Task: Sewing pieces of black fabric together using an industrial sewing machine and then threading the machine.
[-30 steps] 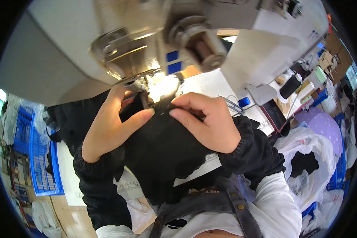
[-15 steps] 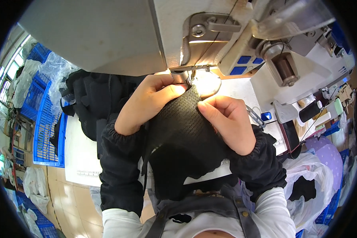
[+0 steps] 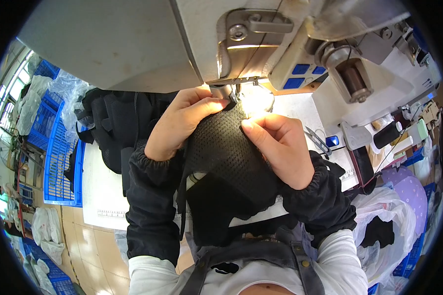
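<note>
Black mesh fabric piece [image 3: 221, 152]: we judge it light, soft and limp, best pinched at its top edge. It lies at the table's [image 3: 103, 196] near edge, under the sewing machine [image 3: 261, 44]. Left hand [image 3: 182, 123] and right hand [image 3: 280, 142] fingers closed, pinching that edge.

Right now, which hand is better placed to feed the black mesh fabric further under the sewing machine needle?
Probably the left hand: its fingertips press the black mesh fabric right beside the presser foot. The right hand pinches the edge slightly further back, steadying it.
</note>
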{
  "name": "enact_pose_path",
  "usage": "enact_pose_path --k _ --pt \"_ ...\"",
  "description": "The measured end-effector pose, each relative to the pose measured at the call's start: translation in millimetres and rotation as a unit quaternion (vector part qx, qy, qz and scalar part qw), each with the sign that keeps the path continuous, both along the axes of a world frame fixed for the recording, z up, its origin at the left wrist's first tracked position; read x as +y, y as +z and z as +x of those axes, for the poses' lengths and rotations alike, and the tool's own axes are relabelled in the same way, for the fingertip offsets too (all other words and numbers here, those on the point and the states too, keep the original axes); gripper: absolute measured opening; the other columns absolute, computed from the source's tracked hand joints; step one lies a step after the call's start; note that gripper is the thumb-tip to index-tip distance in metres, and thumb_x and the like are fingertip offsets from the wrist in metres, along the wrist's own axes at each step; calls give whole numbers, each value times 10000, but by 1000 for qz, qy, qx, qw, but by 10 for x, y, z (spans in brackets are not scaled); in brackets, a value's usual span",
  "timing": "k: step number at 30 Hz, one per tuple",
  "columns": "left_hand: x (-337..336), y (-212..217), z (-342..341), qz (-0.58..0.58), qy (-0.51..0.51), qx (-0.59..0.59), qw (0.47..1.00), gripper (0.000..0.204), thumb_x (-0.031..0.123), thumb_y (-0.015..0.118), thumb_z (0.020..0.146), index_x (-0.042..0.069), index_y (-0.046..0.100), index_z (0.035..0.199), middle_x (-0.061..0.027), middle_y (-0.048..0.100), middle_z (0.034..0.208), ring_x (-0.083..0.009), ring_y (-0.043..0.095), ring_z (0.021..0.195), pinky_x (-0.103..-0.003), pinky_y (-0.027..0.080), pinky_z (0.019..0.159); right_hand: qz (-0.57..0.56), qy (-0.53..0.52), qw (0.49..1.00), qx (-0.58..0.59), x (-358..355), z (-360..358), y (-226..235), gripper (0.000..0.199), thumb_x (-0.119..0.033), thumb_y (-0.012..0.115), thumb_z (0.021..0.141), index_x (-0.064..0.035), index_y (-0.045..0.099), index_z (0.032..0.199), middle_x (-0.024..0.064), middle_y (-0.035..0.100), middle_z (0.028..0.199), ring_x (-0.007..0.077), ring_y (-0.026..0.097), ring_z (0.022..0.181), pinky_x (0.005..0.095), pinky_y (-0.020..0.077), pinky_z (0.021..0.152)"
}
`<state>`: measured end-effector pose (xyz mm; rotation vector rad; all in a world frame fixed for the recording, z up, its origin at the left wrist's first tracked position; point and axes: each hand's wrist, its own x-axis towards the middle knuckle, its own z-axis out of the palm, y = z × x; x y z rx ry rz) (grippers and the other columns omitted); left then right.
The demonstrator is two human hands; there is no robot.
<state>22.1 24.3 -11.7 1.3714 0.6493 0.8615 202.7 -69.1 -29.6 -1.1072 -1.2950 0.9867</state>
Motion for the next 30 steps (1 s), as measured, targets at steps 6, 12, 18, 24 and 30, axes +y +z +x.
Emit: enact_pose_path --k 6,12,18,24,30 --pt "1 -1 4 6 14 16 1000 176 103 611 946 -33 694 1020 -32 682 935 -82 616 859 -218 479 786 -8 1 1000 2 1 1 7 170 -127 674 949 41 695 935 -20 635 671 1 493 622 197 376 538" --pt "-12 -14 34 43 24 32 998 176 106 614 946 -40 702 991 -14 675 893 -69 599 836 -204 460 755 -11 -7 1000 -6 -85 -10 -11 134 -75 698 929 58 680 918 -7 652 727 6 550 661 180 437 584" --pt "67 -50 20 35 17 36 999 189 108 625 941 -52 702 1006 -16 680 892 -58 594 810 -199 456 723 -60 18 998 -13 -280 68 -38 143 -81 683 948 61 666 952 6 658 761 24 586 661 183 480 584" --pt "147 -96 69 -25 -18 -71 997 208 97 625 939 -59 686 1062 -21 692 914 -63 614 803 -216 481 704 -88 46 995 8 -406 122 -95 149 -90 660 963 59 656 966 40 668 763 75 651 637 201 523 543" --pt "244 -107 39 -17 -44 -76 996 210 73 609 943 -43 682 1102 -20 694 955 -63 615 790 -222 480 685 -69 51 996 12 -399 111 -133 152 -88 655 966 64 656 963 67 685 780 105 696 691 211 532 547"
